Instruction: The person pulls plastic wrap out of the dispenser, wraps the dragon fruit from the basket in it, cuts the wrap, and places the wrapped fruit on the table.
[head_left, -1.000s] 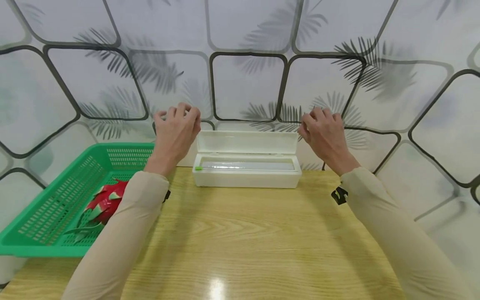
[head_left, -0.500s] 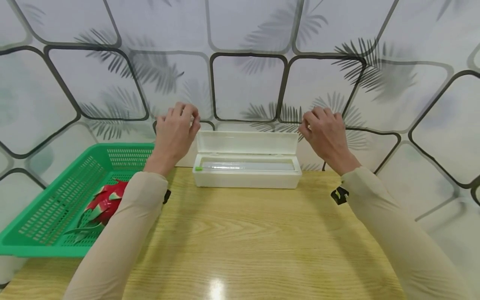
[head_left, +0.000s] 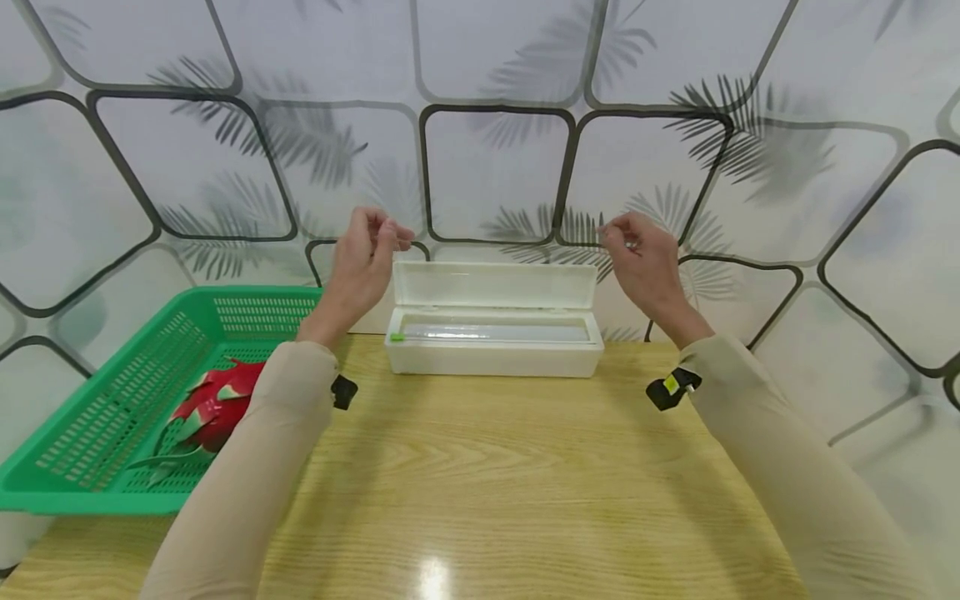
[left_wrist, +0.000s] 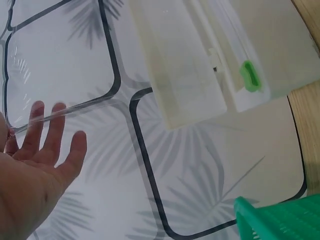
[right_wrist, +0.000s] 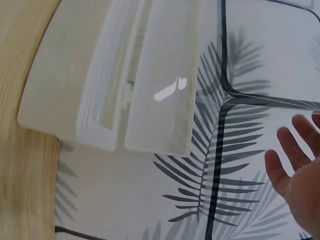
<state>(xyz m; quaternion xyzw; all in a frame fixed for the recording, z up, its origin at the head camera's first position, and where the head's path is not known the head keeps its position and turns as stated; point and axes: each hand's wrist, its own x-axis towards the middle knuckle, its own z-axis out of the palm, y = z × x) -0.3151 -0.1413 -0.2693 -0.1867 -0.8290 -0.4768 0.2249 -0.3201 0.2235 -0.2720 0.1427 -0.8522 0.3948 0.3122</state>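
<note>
Both hands are raised in front of the wall, one on each side of a white cling film box (head_left: 495, 362) whose lid stands up. My left hand (head_left: 362, 271) pinches clear cling film (left_wrist: 21, 75) between thumb and forefinger, its other fingers spread. The film shows by its glints and a taut edge in the left wrist view. On the other side, my right hand (head_left: 647, 265) pinches the film's opposite end; its thumb tip is outside the right wrist view. A green slider (left_wrist: 250, 76) sits at the box's left end, beside the clear film inside.
A green plastic basket (head_left: 97, 502) stands at the left, with a red dragon fruit (head_left: 217, 396) in it, partly behind the left sleeve. The wooden table (head_left: 480, 467) ends at a patterned wall (head_left: 495, 175) right behind the box.
Both hands have rolled at the wrist so their thumb sides now show. The left hand has shifted slightly right. Box and basket have stayed put.
</note>
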